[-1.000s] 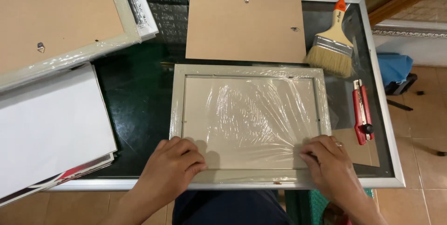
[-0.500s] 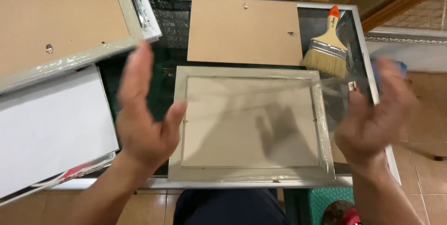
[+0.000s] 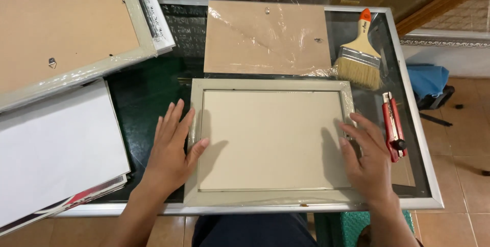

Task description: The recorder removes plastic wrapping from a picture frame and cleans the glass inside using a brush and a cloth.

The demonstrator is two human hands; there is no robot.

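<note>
A pale grey picture frame (image 3: pixel 270 86) lies face down on the glass-topped table (image 3: pixel 153 88), with a cream sheet filling its opening. My left hand (image 3: pixel 173 147) rests flat with fingers spread on the frame's left edge. My right hand (image 3: pixel 367 157) rests flat on the frame's right edge. Neither hand holds anything. Clear plastic film (image 3: pixel 265 32) lies loose over the brown backing board (image 3: pixel 265 40) just beyond the frame.
A paintbrush (image 3: pixel 360 53) with an orange-tipped handle lies at the far right, and a red utility knife (image 3: pixel 394 133) lies beside my right hand. A large frame lies back up (image 3: pixel 66 37) at the upper left. White boards (image 3: pixel 51 150) are stacked at the left.
The plastic film that covered the frame is off it and now lies over the backing board. My hands went up from the near edge and came down flat on the frame's two sides.
</note>
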